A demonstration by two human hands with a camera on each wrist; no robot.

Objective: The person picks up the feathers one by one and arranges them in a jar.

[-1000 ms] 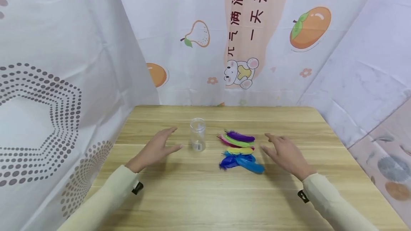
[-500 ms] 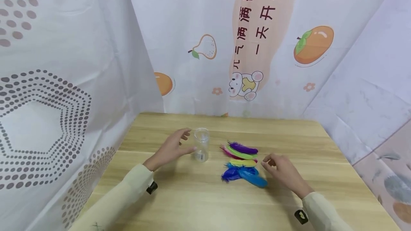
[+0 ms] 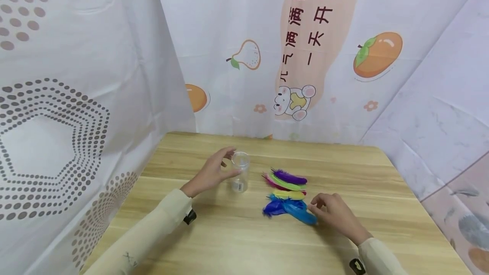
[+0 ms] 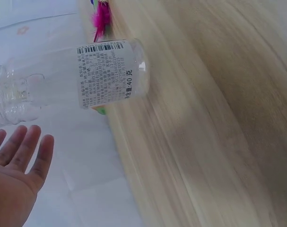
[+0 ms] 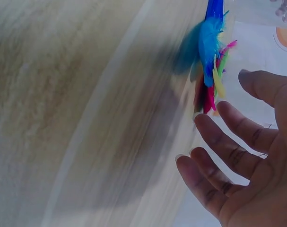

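One label (image 4: 104,78) on the clear jar (image 3: 243,180) reads "40 克"; printed cloth (image 3: 214,16) behind the wooden tabletop (image 3: 248,241) reads "一天开始". The jar stands upright in from the far edge, nearer the left edge than the feathers (image 3: 284,185). The left hand (image 3: 212,174) has fingers apart beside the jar; the right hand (image 3: 336,214), fingers loosely bent and apart, is beside the blue feather (image 3: 302,214). Contact is unclear for both.

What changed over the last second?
Left hand moved right to the clear jar; no grip visible. Right hand moved left and closer to the person, now beside the light-blue feather. Nothing taken or released. Jar and feathers stayed put on the table.
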